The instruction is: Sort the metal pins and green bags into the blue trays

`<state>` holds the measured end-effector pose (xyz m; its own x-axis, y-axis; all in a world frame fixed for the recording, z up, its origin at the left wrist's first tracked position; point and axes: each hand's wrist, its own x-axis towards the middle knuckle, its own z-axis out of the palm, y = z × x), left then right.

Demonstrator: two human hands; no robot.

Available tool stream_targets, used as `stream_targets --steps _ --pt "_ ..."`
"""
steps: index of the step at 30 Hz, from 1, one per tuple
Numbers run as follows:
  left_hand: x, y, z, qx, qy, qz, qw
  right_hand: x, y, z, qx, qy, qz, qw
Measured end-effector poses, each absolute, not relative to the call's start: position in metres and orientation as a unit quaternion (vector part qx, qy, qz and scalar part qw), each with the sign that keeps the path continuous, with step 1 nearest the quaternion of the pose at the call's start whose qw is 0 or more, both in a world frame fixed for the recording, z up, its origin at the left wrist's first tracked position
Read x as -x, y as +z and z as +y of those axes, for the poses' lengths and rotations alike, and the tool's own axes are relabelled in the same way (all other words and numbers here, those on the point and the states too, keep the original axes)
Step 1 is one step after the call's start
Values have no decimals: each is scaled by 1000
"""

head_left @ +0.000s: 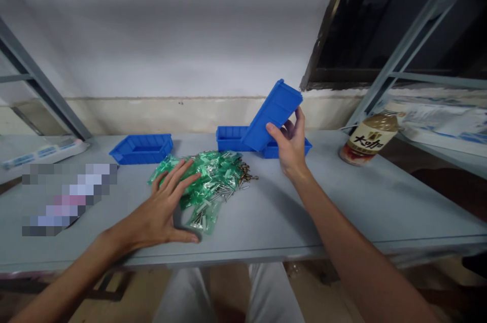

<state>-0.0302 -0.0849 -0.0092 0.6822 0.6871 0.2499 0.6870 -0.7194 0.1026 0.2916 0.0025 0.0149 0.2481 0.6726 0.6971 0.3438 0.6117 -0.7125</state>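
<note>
My right hand grips a blue plastic bin, lifted and tipped on edge above the back of the grey shelf. A heap of small green plastic bags holding metal nails and screws lies in the middle of the shelf, with loose screws at its right side. My left hand rests flat on the heap's left side, fingers spread. Behind the tilted bin, two more blue bins stand side by side, the right one mostly hidden.
Another empty blue bin sits at the back left. A brown drink bottle lies tilted at the right against a metal rack post. A blurred-out object lies at the left. A white wall stands behind.
</note>
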Motion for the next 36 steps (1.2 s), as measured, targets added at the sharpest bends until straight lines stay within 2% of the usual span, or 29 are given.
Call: stream_targets --steps 8,16,22,25,28,31,33,36 --pt "3 -11 -71 -922 148 349 -76 -291 11 4 425 162 -587 670" --pt "-19 -7 -58 -910 220 330 -125 -284 20 -8 357 278 -527 719" --pt "-31 7 -49 -847 334 409 -66 -273 23 -18 277 439 -494 697" --pt "-43 21 -34 -836 364 410 34 -268 22 -23 259 495 -524 643" --pt "-59 37 -20 -849 354 356 166 -264 22 -29 248 490 -556 624" --pt "-70 51 -14 -853 337 336 213 -262 20 -31 240 471 -591 610" --pt "-69 58 -12 -857 330 345 196 -261 20 -30 265 431 -615 605" --pt "-47 65 1 -874 311 361 94 -260 19 -28 338 314 -635 620"
